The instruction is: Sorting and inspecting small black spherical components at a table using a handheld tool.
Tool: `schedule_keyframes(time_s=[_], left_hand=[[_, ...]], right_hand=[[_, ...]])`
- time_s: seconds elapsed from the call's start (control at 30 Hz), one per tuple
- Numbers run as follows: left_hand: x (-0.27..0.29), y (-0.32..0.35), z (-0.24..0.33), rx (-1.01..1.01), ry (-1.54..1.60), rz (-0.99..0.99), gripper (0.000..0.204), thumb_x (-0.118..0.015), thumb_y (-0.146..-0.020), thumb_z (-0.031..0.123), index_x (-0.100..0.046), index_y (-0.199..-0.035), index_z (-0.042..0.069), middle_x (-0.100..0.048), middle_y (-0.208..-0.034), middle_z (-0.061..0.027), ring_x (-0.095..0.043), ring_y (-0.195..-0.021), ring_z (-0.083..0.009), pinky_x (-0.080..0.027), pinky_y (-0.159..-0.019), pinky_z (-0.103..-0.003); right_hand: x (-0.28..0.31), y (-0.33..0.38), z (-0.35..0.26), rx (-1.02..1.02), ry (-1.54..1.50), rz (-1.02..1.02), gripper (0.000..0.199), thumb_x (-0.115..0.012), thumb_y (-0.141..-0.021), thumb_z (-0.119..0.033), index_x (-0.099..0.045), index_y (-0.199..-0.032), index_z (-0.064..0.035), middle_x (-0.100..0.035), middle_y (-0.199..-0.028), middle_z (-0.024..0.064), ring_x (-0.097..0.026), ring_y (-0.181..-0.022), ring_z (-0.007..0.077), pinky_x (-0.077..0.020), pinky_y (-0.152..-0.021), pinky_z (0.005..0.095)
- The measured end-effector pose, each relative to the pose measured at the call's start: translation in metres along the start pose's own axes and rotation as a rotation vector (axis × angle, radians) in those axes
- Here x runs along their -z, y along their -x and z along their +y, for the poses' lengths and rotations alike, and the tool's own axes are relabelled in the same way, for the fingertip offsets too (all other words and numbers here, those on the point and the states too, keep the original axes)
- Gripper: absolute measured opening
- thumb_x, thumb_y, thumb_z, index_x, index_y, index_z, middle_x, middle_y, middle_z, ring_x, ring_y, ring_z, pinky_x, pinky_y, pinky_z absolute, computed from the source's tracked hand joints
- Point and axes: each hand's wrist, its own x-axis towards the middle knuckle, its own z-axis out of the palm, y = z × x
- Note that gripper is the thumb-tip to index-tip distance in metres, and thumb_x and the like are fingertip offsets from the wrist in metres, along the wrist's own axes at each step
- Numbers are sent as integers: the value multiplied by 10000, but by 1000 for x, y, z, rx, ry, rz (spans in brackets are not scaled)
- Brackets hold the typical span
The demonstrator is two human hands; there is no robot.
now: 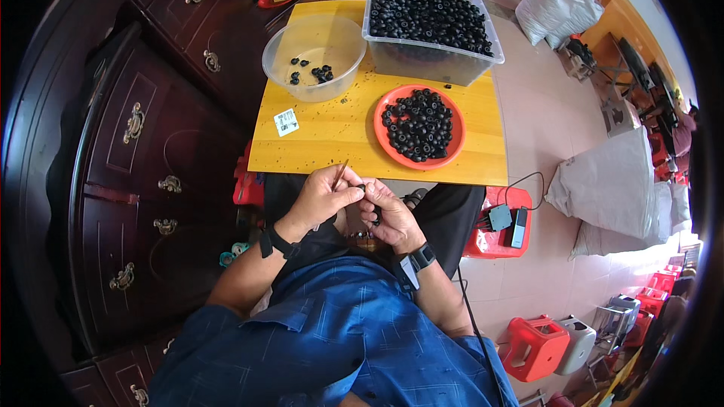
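The left hand (pixel 320 197) pinches a thin tan stick (pixel 340 175) between thumb and forefinger, its tip slanting up toward the edge of the yellow wooden tabletop (pixel 332 132). The right hand (pixel 388 215) meets it fingertip to fingertip, its fingers curled tight around a small black ring-shaped piece (pixel 363 188) held just at the stick's lower end; how much of that piece there is cannot be made out, since the fingers cover most of it. Just beyond the right fingertips sits a round orange plastic plate (pixel 454 139) heaped with more black rings. Farther from the fingers, a clear rectangular plastic bin (pixel 422 60) is filled nearly to the rim with the same rings, and beside it, beyond the left fingertips, a clear round plastic bowl (pixel 280 68) holds only a few on its bottom. A small white printed tag (pixel 286 122) lies on the tabletop between bowl and left hand. Two further containers at the top edge are cut off.
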Motion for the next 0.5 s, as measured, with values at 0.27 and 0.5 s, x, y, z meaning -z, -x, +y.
schedule_keyframes(time_s=[0.27,0.5], left_hand=[[6,3,24,217,185,-56,64,-656,-916,98,-633,-941,44,-525,-698,74,-376,-514,-2,-301,-459,-165],[11,3,17,-42,-174,29,171,-622,-948,203,-603,-934,34,-572,-771,25,-467,-581,-53,-385,-522,-222]], right_hand=[[-10,2,2,108,55,24,106,-606,-981,-194,-579,-969,-92,-594,-865,-1,-473,-634,47,-393,-513,165],[-19,6,-2,98,71,27,160,-576,-998,-250,-549,-954,-99,-625,-920,31,-460,-617,49,-390,-502,166]])
